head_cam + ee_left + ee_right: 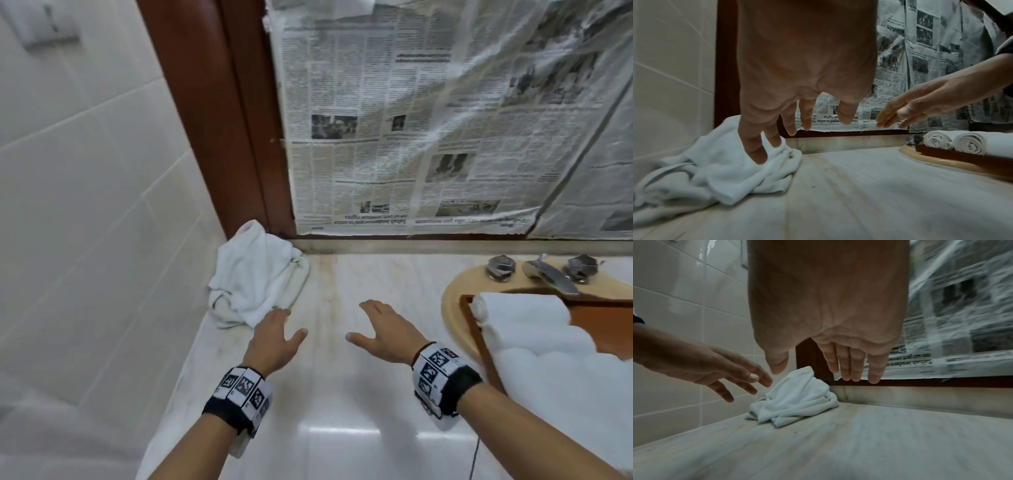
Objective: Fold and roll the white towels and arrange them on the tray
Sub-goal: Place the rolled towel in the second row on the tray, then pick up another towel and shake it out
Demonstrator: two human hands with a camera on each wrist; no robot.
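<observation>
Head view: the crumpled towel lay in the far left corner of the marble counter, against the tiled wall. The left hand hovered at the towel's near edge, fingers extended, holding nothing. The right hand hung over bare counter, also released and empty. On the right, the rolled towels sat on the wooden tray placed over the sink, below the faucet. Left wrist view: the left fingers spread above the heap; contact could not be confirmed. Two rolls showed spiral ends on the tray. Right wrist view: the right fingers pointed straight down, well apart from the towel, with newspaper covering the panel behind. Judgement: several rolls done; step in hand was reaching for the remaining loose towel. Next move likely called for both hands to grasp it, draw it onto open counter and spread it flat before folding.
</observation>
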